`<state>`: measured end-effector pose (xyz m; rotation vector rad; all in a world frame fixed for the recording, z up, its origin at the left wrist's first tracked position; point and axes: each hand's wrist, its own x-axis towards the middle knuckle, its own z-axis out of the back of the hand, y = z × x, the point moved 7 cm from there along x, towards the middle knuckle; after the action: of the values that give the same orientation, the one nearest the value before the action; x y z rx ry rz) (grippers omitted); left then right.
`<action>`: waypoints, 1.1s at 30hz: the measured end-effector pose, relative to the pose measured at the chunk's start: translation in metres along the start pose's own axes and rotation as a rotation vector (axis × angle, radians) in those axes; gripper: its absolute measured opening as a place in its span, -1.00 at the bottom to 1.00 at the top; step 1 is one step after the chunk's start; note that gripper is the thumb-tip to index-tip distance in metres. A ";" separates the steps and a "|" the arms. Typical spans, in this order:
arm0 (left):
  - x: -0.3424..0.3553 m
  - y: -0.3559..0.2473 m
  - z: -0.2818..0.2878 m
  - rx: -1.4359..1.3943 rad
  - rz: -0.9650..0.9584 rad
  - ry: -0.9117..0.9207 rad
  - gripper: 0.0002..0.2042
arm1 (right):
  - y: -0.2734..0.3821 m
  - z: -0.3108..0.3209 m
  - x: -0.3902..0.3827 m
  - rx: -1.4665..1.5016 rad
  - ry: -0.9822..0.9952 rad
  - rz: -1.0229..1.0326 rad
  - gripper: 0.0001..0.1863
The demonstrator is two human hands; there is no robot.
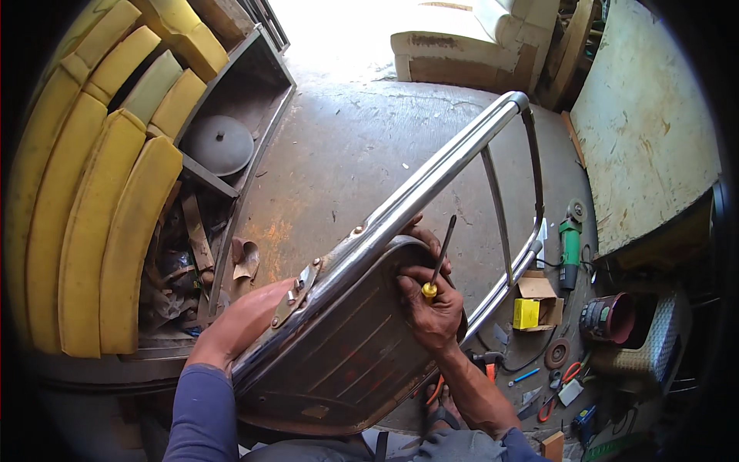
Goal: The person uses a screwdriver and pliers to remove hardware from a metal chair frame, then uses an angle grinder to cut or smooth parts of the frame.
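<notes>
Chair frame (431,181), chromed steel tube with pressed seat pan (350,346), lies tilted across the lap: rigid, fairly heavy, probably slick. Left hand (242,319) clasps the tube beside the bracket (296,296). Right hand (431,308) is clenched round a yellow-handled screwdriver (440,258) at the pan's rim.

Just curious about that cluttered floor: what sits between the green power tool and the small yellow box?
In the head view, an open brown cardboard box lies between the green power tool and the small yellow box.
</notes>
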<state>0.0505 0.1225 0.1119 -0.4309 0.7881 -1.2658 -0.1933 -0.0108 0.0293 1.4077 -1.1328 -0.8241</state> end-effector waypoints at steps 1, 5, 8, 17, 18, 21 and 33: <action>-0.014 -0.012 0.013 0.036 0.027 -0.023 -0.61 | -0.002 -0.015 -0.003 0.079 0.038 -0.067 -0.82; -0.017 -0.027 0.009 -0.043 0.104 -0.034 -0.58 | -0.011 -0.011 -0.004 0.187 0.004 -0.128 -0.81; -0.012 -0.036 -0.003 -0.259 0.288 -0.016 -0.58 | -0.007 0.004 -0.007 0.149 -0.043 -0.079 -0.83; -0.020 -0.036 -0.016 -0.333 0.234 -0.081 -0.59 | 0.028 0.018 -0.014 -0.141 -0.163 0.217 -0.87; -0.020 -0.043 -0.017 -0.326 0.244 -0.082 -0.60 | 0.023 0.023 -0.017 -0.201 -0.175 0.232 -0.88; -0.035 -0.052 -0.006 -0.122 0.174 -0.081 -0.61 | 0.042 0.010 -0.024 -0.381 -0.160 0.391 -0.90; -0.003 -0.068 -0.026 0.104 -0.173 0.031 -0.60 | 0.049 0.013 -0.028 -0.538 -0.224 0.322 -0.79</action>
<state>-0.0148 0.1100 0.1423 -0.4028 0.7196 -1.4712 -0.2231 0.0147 0.0720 0.6819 -1.1549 -0.9757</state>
